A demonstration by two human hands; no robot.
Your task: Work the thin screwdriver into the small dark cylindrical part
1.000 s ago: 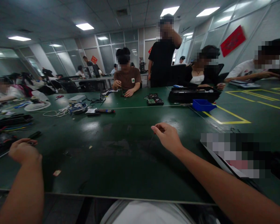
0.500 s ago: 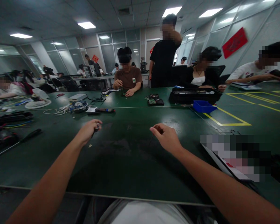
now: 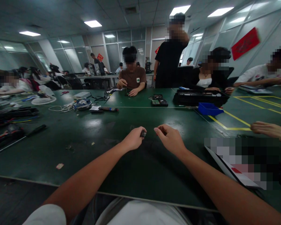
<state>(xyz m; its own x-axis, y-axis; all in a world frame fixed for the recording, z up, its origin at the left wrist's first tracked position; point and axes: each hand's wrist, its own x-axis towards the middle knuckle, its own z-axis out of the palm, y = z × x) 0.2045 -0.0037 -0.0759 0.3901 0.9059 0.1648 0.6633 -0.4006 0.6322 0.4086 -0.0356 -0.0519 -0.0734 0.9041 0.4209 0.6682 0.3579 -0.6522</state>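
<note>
My left hand (image 3: 133,139) is closed around a small dark cylindrical piece (image 3: 143,133) with a shiny round end that faces right. Close by on its right, my right hand (image 3: 171,139) pinches a small copper-brown piece (image 3: 163,129) between thumb and fingers, most of it hidden by them. A narrow gap separates the hands, both held above the green table (image 3: 121,175). The exact kind of either piece is too small to tell.
Left lie a long screwdriver (image 3: 36,129) and dark parts with wires (image 3: 7,136). Ahead are a pen-like tool (image 3: 110,109), circuit boards (image 3: 159,102) and a blue bin (image 3: 209,109). Papers (image 3: 227,165) lie right, near another person's hand (image 3: 268,128). Small scraps (image 3: 59,166) sit front left.
My left hand has moved right with the dark cylindrical piece, close to my right hand. My right hand stays nearly in place. Another person's hand has appeared at the right edge.
</note>
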